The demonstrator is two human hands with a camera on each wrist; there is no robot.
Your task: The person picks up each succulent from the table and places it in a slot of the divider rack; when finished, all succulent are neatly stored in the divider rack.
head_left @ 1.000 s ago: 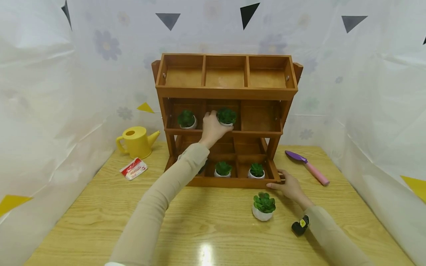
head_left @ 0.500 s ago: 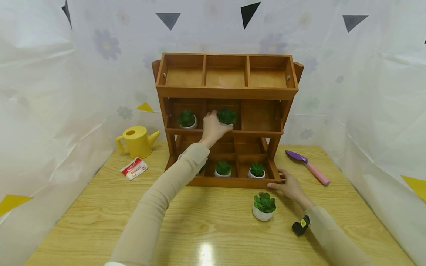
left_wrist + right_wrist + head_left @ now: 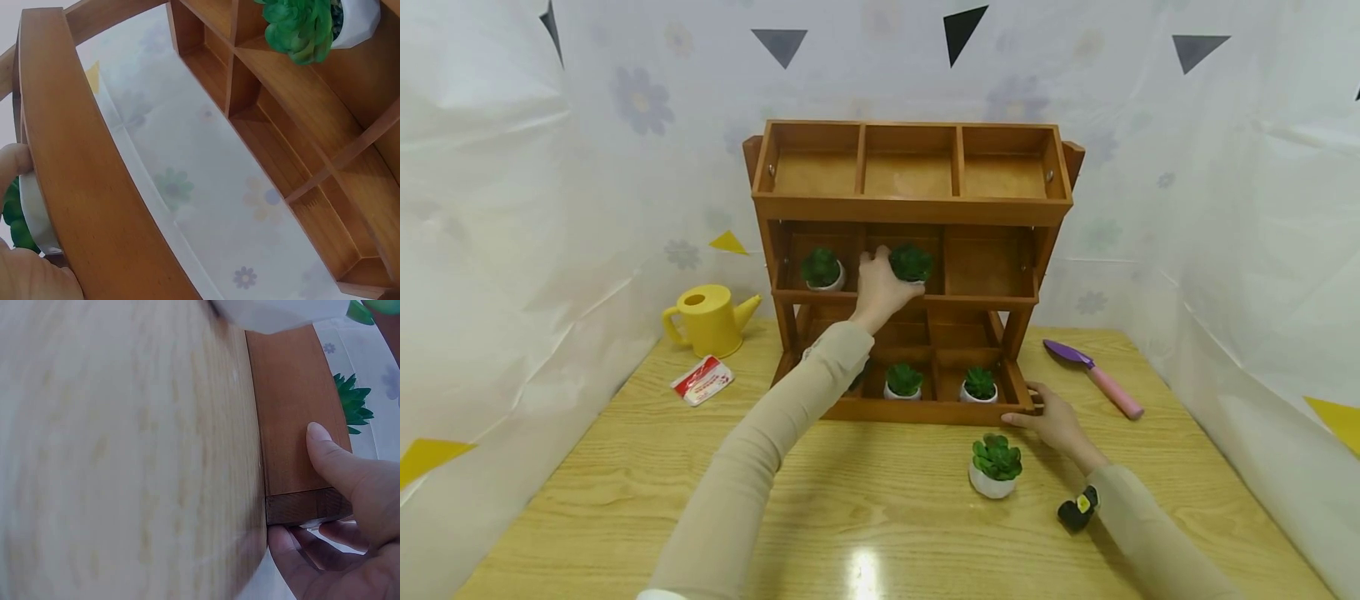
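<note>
My left hand (image 3: 882, 287) pinches a small potted succulent (image 3: 912, 262) in the middle compartment of the shelf's middle tier. In the left wrist view, thumb and finger lie against its white pot (image 3: 36, 215), partly behind a wooden board. Down at the right, my right hand (image 3: 1054, 421) holds the front corner of the wooden plant shelf (image 3: 910, 210). Seen from the right wrist, the thumb presses the front board (image 3: 290, 412) and the fingers curl round its end. Another potted succulent (image 3: 824, 268) sits left of my left hand.
Two potted succulents, one in the middle (image 3: 902, 382) and one at right (image 3: 978, 384), stand in the bottom tier. Another succulent (image 3: 996, 465) stands on the table in front. A yellow watering can (image 3: 709, 321) and a red-white card (image 3: 702, 380) lie left; a purple-pink trowel (image 3: 1093, 377) lies right.
</note>
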